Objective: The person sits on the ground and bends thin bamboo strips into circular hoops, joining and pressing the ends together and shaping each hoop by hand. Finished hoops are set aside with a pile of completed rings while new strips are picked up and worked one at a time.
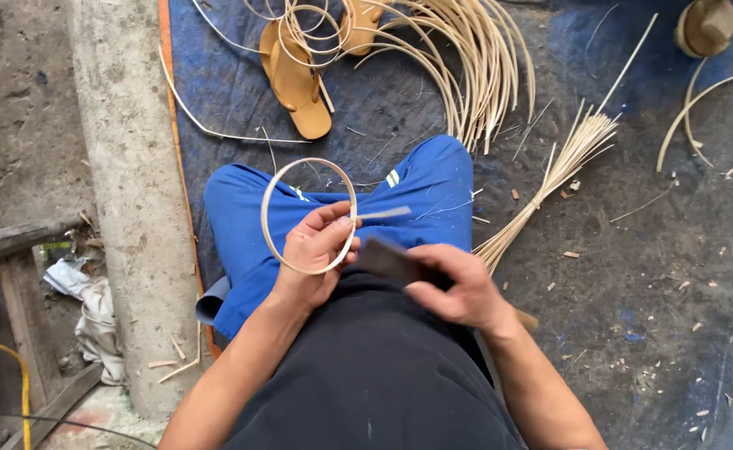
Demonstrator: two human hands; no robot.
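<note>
Containers: none seen w/ contents; a round tan object w/ a block on top [706,25] is seen at upper right of frame, contents can't be told.
Left hand [312,250]: held centre frame over the lap, palm turned up, fingers curled & clamped on the lower right rim of the cane ring [268,208]; thumb is pressed along the rim.
Cane ring: a thin pale hoop, held upright-ish above the blue trousers [250,225], centre-left of frame; its loose end is seen as a flat strip [383,213] pointing right from the thumb.
Right hand [458,287]: set just right of centre, lower than the left, fist closed around a dark blade-like tool [387,260]; tool is blurred, its tip is brought up just beside the left fingers at the ring. A wooden handle end [526,319] is seen past the wrist.
Hands together/apart: close together, nearly touching at the ring.
Arms: both forearms bare, bent inward from the bottom edge over a black shirt [375,375].
Floor: blue tarp [650,275] w/ shavings scattered.
Upper centre: curved cane strips [475,58] piled, a tan sandal [296,79] among loops.
Right of centre: tied bundle of thin splints [562,167].
Left: concrete post [129,192], yellow hose [12,367] at lower left.
</note>
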